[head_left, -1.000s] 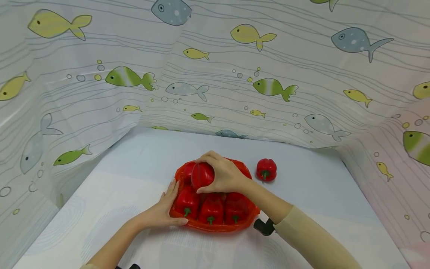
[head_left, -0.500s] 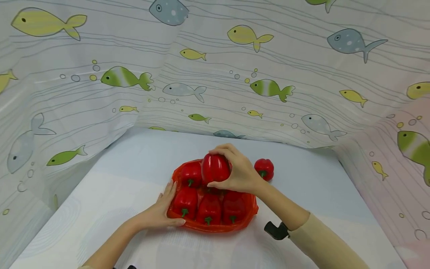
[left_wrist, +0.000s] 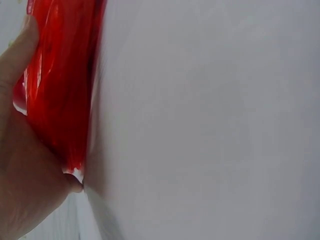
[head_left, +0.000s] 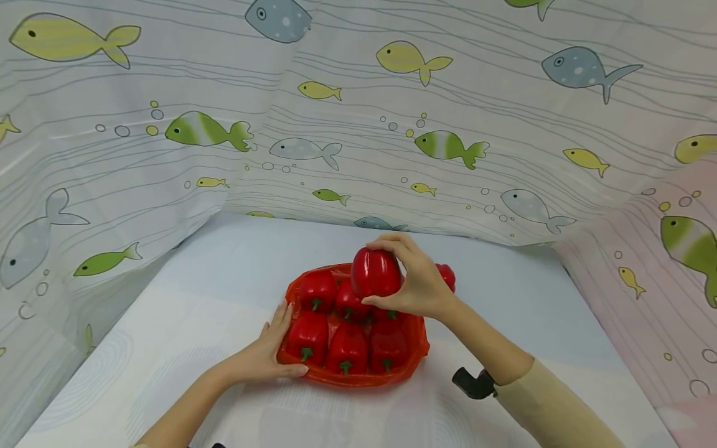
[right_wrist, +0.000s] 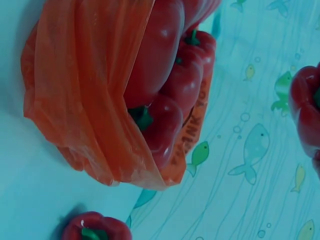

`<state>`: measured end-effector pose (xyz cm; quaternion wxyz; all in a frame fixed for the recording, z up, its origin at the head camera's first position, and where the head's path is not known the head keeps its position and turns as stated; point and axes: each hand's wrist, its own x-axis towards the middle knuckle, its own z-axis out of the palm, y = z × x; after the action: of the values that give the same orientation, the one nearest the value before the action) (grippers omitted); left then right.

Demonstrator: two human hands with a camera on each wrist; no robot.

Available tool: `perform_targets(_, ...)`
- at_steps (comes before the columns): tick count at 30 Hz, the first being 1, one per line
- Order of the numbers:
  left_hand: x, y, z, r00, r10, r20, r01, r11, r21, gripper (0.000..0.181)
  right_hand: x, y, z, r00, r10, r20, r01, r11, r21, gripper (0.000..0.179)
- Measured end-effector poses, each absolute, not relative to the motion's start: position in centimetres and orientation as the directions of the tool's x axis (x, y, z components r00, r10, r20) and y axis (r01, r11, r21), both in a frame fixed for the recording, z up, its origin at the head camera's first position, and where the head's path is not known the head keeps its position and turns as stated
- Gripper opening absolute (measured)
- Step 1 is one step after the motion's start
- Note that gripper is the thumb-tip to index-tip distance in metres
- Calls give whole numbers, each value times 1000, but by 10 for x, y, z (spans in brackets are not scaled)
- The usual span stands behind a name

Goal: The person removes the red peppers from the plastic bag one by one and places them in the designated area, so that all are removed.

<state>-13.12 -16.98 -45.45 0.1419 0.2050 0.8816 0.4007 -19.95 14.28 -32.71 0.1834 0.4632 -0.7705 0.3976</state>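
A red bell pepper [head_left: 374, 272] is gripped by my right hand [head_left: 420, 283], fingers over its top and thumb beneath, above the back right of an orange plastic bag [head_left: 416, 358]. At the right edge of the right wrist view, part of that pepper [right_wrist: 306, 107] shows. Spread open, the bag holds several red bell peppers [head_left: 308, 336] with green stems. My left hand [head_left: 263, 354] rests against the bag's left side, fingers extended along it and thumb at the front rim. In the left wrist view the thumb [left_wrist: 17, 52] lies along the red plastic [left_wrist: 62, 100].
Behind my right hand another red bell pepper [head_left: 447, 275] lies on the white table, partly hidden. A fish-patterned curtain [head_left: 358, 124] surrounds the table at the back and sides. Dark lettering reading "THANK YOU" [right_wrist: 192, 125] marks the bag.
My right hand has carried the bell pepper right and slightly up from the bag's left part, uncovering peppers beneath. My left hand has stayed at the bag's side. The view has shifted slightly.
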Motion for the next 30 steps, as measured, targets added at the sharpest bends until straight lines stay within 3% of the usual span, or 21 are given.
perform_targets(6, -130, -171, -455, -879, 470, -84, 245, 595, 765, 122, -200, 155, -324, -511, -545, 665, -859, 292, -420, 78)
perform_targets(15, -129, -174, -453, -882, 465, -71, 251, 592, 766, 123, -189, 169, -309, -585, -487, 649, -811, 378, -447, 77)
perform_targets(20, -130, -172, -453, -882, 467, -72, 249, 589, 768, 123, -185, 177, -301, -579, -479, 660, -813, 389, -432, 76)
perform_targets(30, -131, -171, -454, -878, 473, -72, 254, 588, 768, 122, -203, 207, -320, -586, -454, 671, -805, 415, -424, 79)
